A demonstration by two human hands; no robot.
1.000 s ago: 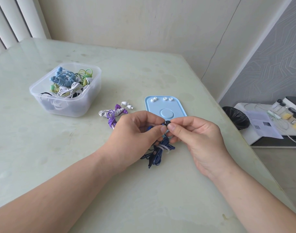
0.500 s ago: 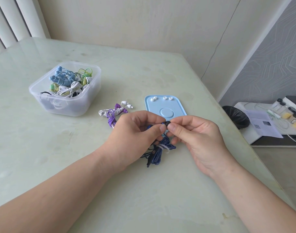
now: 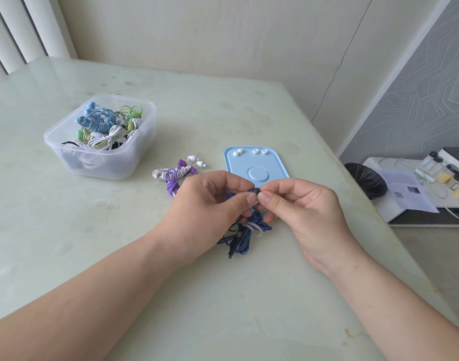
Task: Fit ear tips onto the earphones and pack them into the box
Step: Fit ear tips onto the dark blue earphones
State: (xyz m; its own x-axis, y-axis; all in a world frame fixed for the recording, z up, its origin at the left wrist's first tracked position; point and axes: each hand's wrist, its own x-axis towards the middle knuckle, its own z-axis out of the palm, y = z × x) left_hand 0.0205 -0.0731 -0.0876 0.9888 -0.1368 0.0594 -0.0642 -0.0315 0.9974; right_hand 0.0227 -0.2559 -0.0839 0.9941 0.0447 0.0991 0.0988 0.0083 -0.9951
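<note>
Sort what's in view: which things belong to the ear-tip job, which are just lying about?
Job: left hand, right hand, black ear tip, dark blue earphones, white ear tips, blue tray, purple-white earphones, clear box.
Lying about: black bin bag, printed sheet, small jars.

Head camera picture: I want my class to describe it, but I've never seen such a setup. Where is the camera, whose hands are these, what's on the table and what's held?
No machine here: a person works with two bare hands, and the camera sits on their head, looking forward and down, so both arms reach in from below. The left hand pinches an earbud of the dark blue earphones, whose tied cable shows beneath the hands. The right hand pinches a black ear tip against that earbud. On the table behind them lies a blue tray with a few white ear tips. Left of it lie purple and white earphones, and a clear box holds more earphones.
</note>
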